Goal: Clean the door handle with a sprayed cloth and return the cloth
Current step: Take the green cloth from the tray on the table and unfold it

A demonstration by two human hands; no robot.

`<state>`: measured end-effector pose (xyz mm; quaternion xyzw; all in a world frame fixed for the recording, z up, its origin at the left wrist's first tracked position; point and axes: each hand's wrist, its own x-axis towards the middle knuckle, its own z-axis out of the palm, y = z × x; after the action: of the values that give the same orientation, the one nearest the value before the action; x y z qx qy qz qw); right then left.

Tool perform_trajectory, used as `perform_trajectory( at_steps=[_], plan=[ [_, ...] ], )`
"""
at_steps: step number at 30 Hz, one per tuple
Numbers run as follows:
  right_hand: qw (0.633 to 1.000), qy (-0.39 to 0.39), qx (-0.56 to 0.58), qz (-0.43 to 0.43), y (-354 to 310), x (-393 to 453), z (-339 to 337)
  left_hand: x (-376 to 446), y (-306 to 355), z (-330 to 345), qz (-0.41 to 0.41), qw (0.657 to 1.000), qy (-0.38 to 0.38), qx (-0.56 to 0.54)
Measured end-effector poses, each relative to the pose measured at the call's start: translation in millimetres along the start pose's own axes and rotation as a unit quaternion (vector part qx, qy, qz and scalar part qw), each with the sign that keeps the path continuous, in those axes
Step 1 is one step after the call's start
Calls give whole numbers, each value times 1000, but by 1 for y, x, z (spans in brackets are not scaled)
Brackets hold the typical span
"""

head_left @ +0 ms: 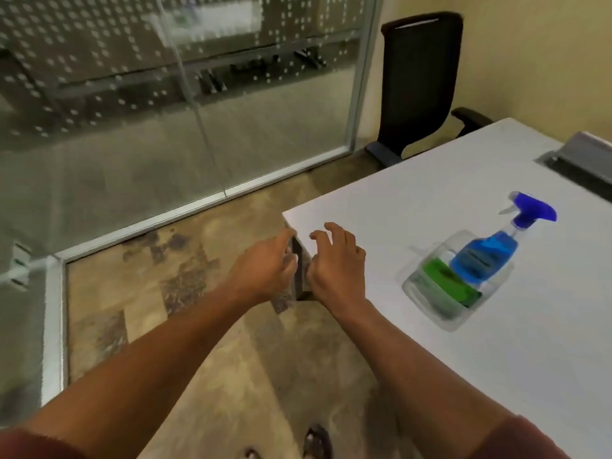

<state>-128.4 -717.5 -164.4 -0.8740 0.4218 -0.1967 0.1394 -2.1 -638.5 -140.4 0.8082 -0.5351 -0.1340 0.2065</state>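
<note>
Green folded cloth (445,283): I see it lying in a clear plastic tray (414,288) on the white rectangular table (430,200), to my right and well apart from both hands. In the same tray, just beside the cloth on its far side, a clear spray bottle of blue liquid with a blue trigger head (496,246) leans with its nozzle away from me. The bottle carries a label, but the frame is too blurred for me to read any brand or writing.

Nearest to me, two bare forearms reach forward over the mottled brown floor (205,326). My left hand (265,263) is empty, fingers loosely curled, level with the near corner of the table. My right hand (337,260) is also empty, fingers spread and bent, its fingertips over the table's corner; whether they touch the surface I cannot tell. The two hands are close together but apart.

Farther on, a frosted glass partition with a white dot pattern (165,94) stands in a metal frame. A black mesh-backed office chair (420,81) stands at the far end of the table against a cream wall (530,44).
</note>
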Motion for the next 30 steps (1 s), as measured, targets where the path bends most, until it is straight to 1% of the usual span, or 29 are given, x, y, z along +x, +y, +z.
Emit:
perform_trajectory(
  at_steps=[8, 12, 16, 19, 23, 25, 28, 30],
  plan=[
    [991, 38, -39, 122, 61, 7, -22, 70, 36, 44, 102, 992, -70, 25],
    [979, 70, -42, 185, 79, 14, -30, 106, 51, 58, 164, 980, -110, 10],
    [958, 135, -37, 249, 94, 19, -34, 148, 74, 66, 227, 961, -156, -31],
    [940, 176, -44, 290, 103, 16, -37, 169, 89, 73, 272, 944, -181, -37],
    [913, 224, -42, 337, 122, 6, -43, 179, 113, 92, 302, 927, -217, -43],
    [904, 229, -47, 357, 134, -1, -46, 178, 125, 104, 318, 917, -235, -50],
    [899, 206, -38, 385, 154, -11, -50, 177, 145, 123, 336, 903, -263, -46],
    [897, 189, -34, 398, 169, -17, -52, 177, 160, 136, 339, 900, -272, -43]
  ],
)
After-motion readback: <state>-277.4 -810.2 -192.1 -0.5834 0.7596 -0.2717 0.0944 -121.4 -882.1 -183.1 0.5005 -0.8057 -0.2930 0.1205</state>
